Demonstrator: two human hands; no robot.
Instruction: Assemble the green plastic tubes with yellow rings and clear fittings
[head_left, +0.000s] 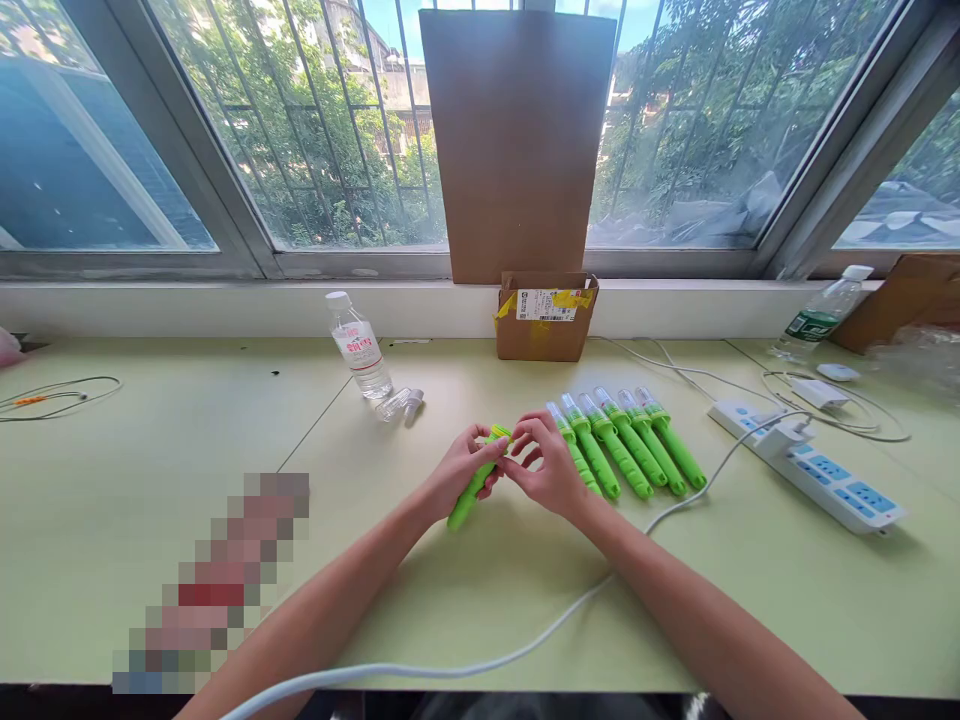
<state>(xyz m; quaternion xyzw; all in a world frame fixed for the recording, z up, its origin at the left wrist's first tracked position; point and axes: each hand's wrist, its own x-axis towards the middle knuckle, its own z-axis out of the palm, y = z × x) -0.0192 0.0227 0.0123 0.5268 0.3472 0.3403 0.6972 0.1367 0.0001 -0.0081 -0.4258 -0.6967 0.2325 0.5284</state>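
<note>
My left hand (459, 470) is wrapped round a bright green stick (466, 503), which slants with its lower end toward the front left. At the stick's upper end, the fingers of my right hand (544, 465) are pinched together near the yellow-green rim; whatever they hold there is too small to make out. Just right of my right hand, several green sticks with clear tips (624, 452) lie side by side on the table. No clear tip shows on the stick in my left hand. Some clear plastic pieces (403, 404) lie to the left, beyond my hands.
A water bottle (360, 347) stands at the back left, a small cardboard box (541, 335) by the sill. On the right are a white power strip (810, 468), coiled cables and another bottle (821, 315). A white cable (525, 648) crosses the table's front under my right forearm.
</note>
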